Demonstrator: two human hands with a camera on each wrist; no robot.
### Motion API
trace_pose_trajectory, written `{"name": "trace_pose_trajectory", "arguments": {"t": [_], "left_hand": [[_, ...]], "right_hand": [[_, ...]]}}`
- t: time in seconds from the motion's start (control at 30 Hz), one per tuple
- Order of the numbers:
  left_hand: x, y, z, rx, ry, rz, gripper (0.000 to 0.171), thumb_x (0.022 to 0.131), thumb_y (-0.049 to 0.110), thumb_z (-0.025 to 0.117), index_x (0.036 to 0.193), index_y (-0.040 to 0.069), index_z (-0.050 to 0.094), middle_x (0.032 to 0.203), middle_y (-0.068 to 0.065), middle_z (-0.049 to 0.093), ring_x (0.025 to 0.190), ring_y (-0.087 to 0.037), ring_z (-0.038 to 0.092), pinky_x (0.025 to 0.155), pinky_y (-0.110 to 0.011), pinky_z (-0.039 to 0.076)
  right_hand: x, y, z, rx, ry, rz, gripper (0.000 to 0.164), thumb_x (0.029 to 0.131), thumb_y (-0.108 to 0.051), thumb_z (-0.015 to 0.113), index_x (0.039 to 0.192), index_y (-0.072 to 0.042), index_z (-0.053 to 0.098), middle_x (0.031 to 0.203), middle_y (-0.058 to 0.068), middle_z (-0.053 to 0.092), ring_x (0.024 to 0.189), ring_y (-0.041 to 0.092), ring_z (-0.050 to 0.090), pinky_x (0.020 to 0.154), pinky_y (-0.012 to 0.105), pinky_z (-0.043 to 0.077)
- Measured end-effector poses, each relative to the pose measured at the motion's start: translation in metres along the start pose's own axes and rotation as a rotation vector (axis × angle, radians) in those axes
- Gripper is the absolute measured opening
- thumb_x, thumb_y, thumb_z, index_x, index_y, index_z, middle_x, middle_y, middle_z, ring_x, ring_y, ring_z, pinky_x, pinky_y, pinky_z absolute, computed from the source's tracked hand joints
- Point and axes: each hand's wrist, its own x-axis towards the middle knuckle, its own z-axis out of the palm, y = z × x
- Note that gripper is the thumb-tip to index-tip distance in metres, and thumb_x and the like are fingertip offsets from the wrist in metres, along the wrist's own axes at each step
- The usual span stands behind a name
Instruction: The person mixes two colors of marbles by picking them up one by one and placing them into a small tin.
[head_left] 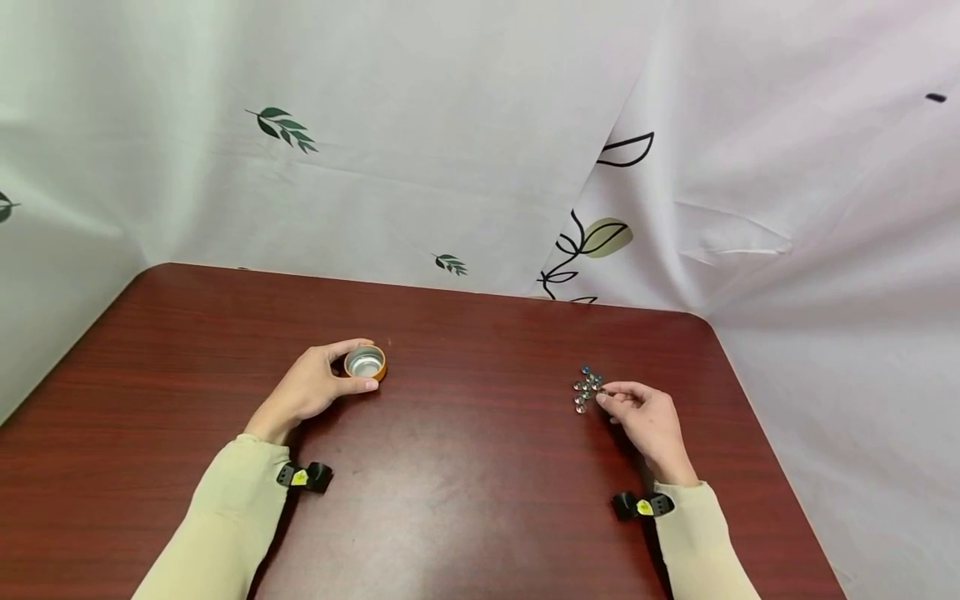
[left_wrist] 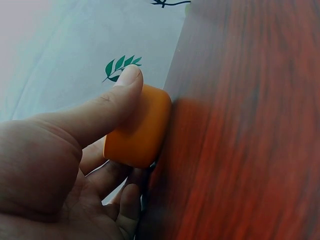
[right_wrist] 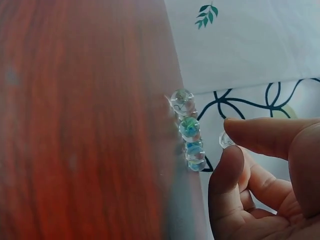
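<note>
A small round tin (head_left: pixel 366 364) is held by the L hand (head_left: pixel 309 385) on the L side of the dark red-brown table (head_left: pixel 450 467). It is gripped w/ the thumb on the near side & fingers on the far side. Its open top is faced up, so a bare silvery inside is seen; the outside is orange, & the base is rested on or v. near the tabletop.

On the R, a clear marble (right_wrist: pixel 226 140) is pinched btwn thumb & fingertip of the R hand (head_left: pixel 648 423); it appears to be lifted just off the tabletop. The other fingers are bent in twd the palm.

A cluster of marbles (right_wrist: pixel 189 128) is seen just beside those fingertips, lying close tog. on the tabletop; they're mostly clear, some w/ blue or green tints. The tin & the cluster are set well apart, w/ bare wood btwn.

Both arms are covered by pale sleeves (head_left: pixel 221 512), & a black wrist device (head_left: pixel 643 506) w/ a yellow mark is worn on each. The table is backed by white cloth (head_left: pixel 420 183), printed w/ green leaf sprigs (head_left: pixel 287 131) & black-outlined plants, incl. one olive-green leaf.
</note>
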Motion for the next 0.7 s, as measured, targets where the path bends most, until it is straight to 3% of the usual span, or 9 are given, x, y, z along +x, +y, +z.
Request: {"name": "trace_pose_trajectory", "arguments": {"t": [0.3,0.7], "left_hand": [[0.0,0.001,0.001,0.004,0.003,-0.025,0.065,0.084,0.029,0.085,0.14,0.011,0.06,0.117,-0.013,0.069,0.104,-0.027,0.062,0.086,-0.04,0.046],[-0.002,0.003,0.0,-0.004,0.005,-0.011,0.064,0.084,0.028,0.085,0.14,0.009,0.06,0.117,-0.014,0.069,0.106,-0.028,0.062,0.087,-0.042,0.045]], "right_hand": [[-0.002,-0.012,0.001,0.019,0.022,-0.048,0.024,0.09,-0.012,0.077,0.108,0.005,0.072,0.079,0.004,0.066,0.065,0.011,0.061,0.063,0.027,0.055],[-0.005,-0.034,0.016,0.041,0.013,-0.112,0.021,0.088,-0.011,0.078,0.105,0.001,0.074,0.079,0.005,0.066,0.064,0.015,0.062,0.062,0.03,0.055]]}}
